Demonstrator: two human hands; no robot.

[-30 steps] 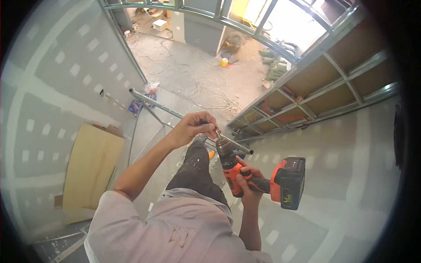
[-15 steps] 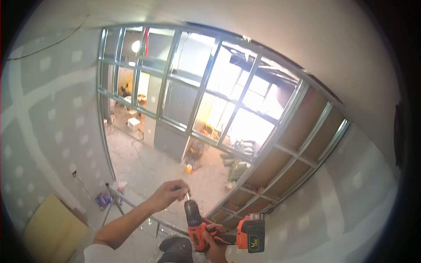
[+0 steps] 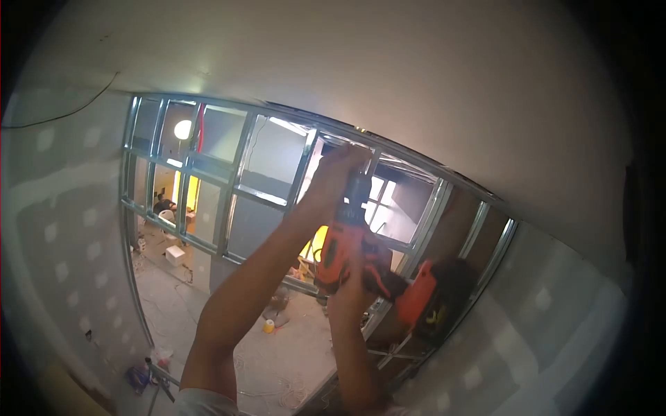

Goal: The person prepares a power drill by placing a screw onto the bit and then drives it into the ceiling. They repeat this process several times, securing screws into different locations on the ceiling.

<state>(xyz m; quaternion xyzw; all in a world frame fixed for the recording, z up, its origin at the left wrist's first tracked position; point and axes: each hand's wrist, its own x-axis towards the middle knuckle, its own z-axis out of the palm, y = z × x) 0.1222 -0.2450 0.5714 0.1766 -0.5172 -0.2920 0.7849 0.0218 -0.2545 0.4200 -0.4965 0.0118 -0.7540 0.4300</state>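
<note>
An orange and black cordless drill [image 3: 334,255] points upward, blurred by motion, with its battery out to the right. My right hand [image 3: 350,295] is wrapped round the drill's handle from below. Raised in front of the metal stud frame [image 3: 231,215], my left hand [image 3: 340,170] is beside the drill's chuck [image 3: 357,188]. Its fingers are closed together around the drill's tip, hiding what they hold. Both hands are just below the top track [image 3: 409,158], where the frame meets the ceiling [image 3: 388,69]; whether the tip touches the track cannot be seen.
Grey plasterboard walls [image 3: 62,208] with filler patches flank the frame. Through its openings show a lit round lamp [image 3: 183,130], a white box [image 3: 175,256] and a yellow roll-like object [image 3: 269,326] on the floor. A metal stand's leg [image 3: 161,378] is at lower left.
Both hands and the drill have risen from low in the view to the height of the frame's upper part. The view has tilted up, showing more ceiling.
</note>
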